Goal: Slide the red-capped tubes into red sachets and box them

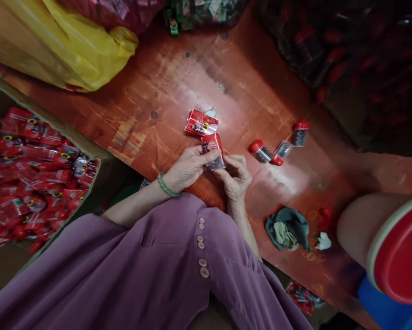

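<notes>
A small clear plastic jar in red printed wrapping (pixel 211 142) lies between the left hand (pixel 187 166) and right hand (pixel 237 178), long axis pointing away from the body. The left grip pinches it, thumb uppermost; the right closes lightly on its near end, above the red-brown tabletop (pixel 171 87).

Hands: two, left hand (pixel 188 166) and right hand (pixel 238 179). Red-printed packet (pixel 211 143) held between them: one. Red printed cards (pixel 202 123) beside it: at least two, overlapping. Loose red-capped jars (pixel 300 134) on table (pixel 178 87): three. Green bracelet (pixel 167 186): one. Garment buttons (pixel 202 262): six. Yellow bag (pixel 99 57): one. Red-lidded tub (pixel 359 220): one. Red packs (pixel 42 169) in box (pixel 89 192): many, too crowded to count.
</notes>
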{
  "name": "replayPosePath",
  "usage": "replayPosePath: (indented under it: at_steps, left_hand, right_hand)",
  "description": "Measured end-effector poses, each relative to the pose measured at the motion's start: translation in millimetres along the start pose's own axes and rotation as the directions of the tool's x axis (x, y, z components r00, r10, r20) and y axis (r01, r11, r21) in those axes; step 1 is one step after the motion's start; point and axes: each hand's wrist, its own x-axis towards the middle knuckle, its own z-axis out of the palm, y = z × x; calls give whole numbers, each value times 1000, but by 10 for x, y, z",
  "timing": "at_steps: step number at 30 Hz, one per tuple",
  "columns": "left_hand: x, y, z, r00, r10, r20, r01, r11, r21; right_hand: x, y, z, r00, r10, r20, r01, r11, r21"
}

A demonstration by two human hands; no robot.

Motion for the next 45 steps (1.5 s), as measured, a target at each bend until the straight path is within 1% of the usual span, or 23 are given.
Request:
replayPosePath:
  at_steps: [3, 10, 13, 17, 20, 22, 25, 28, 30, 33, 35, 37, 39, 42, 45]
  left_hand:
    - [-4, -10, 24, 1000, -17, -27, 17, 1000, -11]
    - [-43, -42, 43, 1000, 9, -5, -9, 1000, -2]
    - [-75, -27, 36, 1000, 22, 20, -22, 1000, 11]
    - [-117, 26, 2, 999, 21, 38, -22, 999, 33]
    - [-129, 50, -38, 999, 47, 8, -47, 998, 52]
    - [-124, 48, -57, 997, 73, -5, -72, 996, 61]
    - [-98, 22, -65, 992, 128, 6, -128, 989, 74]
    - [-71, -4, -82, 980, 201, 8, -200, 973, 111]
    - [-69, -5, -118, 971, 238, 30, -240, 957, 163]
    - [-94, 25, -195, 956, 265, 124, -287, 931, 227]
    - [-118, 55, -238, 948, 244, 206, -291, 924, 247]
    - [-133, 79, -261, 944, 204, 260, -274, 924, 267]
    - [-137, 92, -261, 946, 187, 264, -264, 919, 294]
    - [-131, 85, -239, 952, 196, 236, -268, 906, 328]
    - [-119, 51, -221, 943, 218, 251, -295, 896, 331]
  right_hand:
    - [25, -5, -6, 999, -23, -29, 22, 999, -25]
    - [44, -21, -10, 997, 22, -78, -30, 995, -96]
    - [30, -17, -27, 998, 15, -69, -20, 997, -70]
    - [11, -24, -42, 999, 18, -26, -18, 1000, 25]
    - [0, -52, -3, 996, 91, 4, -91, 994, 62]
    - [-8, -69, 48, 986, 169, -11, -167, 983, 77]
    - [-26, -68, 125, 950, 310, -41, -300, 939, 169]
    - [-49, -48, 163, 903, 428, 30, -417, 860, 295]
    - [-61, -41, 168, 882, 464, 89, -463, 814, 350]
    - [-62, -48, 174, 864, 482, 146, -496, 766, 408]
    - [-51, -57, 185, 862, 475, 180, -502, 747, 435]
    - [-39, -59, 199, 862, 466, 198, -502, 737, 452]
    - [-30, -50, 208, 858, 471, 202, -509, 731, 455]
    - [-31, -28, 209, 852, 484, 197, -517, 725, 454]
    - [-50, -10, 205, 865, 472, 170, -493, 733, 470]
